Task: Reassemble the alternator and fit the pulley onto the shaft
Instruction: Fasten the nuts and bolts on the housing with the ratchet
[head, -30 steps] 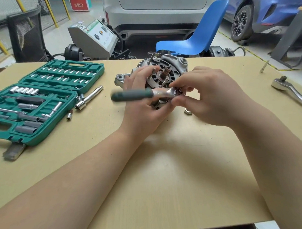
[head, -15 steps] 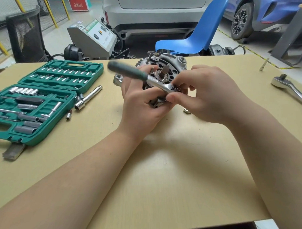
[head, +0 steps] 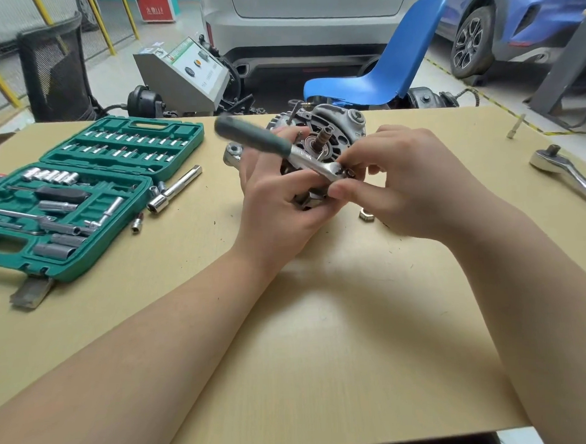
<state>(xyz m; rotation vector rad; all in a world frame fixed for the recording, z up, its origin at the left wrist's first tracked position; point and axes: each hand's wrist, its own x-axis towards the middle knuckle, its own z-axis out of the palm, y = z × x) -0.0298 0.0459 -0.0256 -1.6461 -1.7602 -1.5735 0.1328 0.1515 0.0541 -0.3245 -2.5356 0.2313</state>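
Workshop floor with parked cars and a blue chair (head: 379, 69) fills the top of the frame; below it, a tan table (head: 323, 353).

Head view, only view. Alternator (head: 335, 127) stands on the table at upper centre, bare shaft (head: 325, 134) pointing up toward the camera; no pulley visible on it. Left hand (head: 277, 202) reaches in from lower left, fingers wrapped round the housing's near-left side, grasping it. Right hand (head: 413, 184) comes from the right, thumb and fingers pinching the head of a ratchet (head: 282, 145) against the housing's near-right edge; its green handle slants to upper left and is motion-blurred. Alternator thus sits between and just behind both hands, touching both.

Judgement: cast housing looks heavy, rigid, not fragile; the edges offer good purchase, so hold by the body, not by the shaft threads. Likely a housing bolt being run in; pulley step not yet reached.

Loose nut (head: 366, 215) lies just below the right hand. Open green socket case (head: 84, 196) at left, an extension bar (head: 174, 189) beside it. Second ratchet (head: 565, 172) at right edge, well apart.
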